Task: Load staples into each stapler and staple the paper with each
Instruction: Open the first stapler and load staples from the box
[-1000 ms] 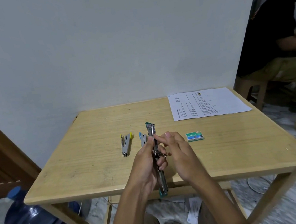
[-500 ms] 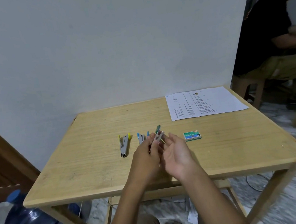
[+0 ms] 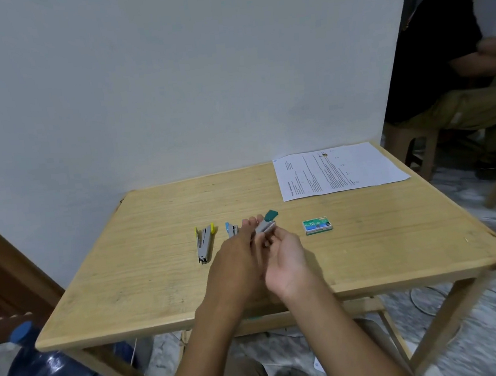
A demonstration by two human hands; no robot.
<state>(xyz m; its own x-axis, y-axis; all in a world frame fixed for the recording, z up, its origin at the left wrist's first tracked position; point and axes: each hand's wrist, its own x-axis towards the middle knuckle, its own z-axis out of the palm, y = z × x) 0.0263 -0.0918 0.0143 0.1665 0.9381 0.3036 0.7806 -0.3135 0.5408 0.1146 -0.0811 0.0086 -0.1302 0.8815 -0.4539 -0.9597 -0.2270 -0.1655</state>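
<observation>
Both hands' fingers (image 3: 252, 227) pinch the green-tipped stapler (image 3: 266, 222); the staple box (image 3: 317, 225) reads "No.10-1M".

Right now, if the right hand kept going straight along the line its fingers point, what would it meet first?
The right hand points up-left, so it likely meets the green-tipped stapler already at its fingertips, held with the left hand; depth is unclear.

Dim, even indoor light; soft shadows, edges bowed and blurred (wide-angle lens).
</observation>
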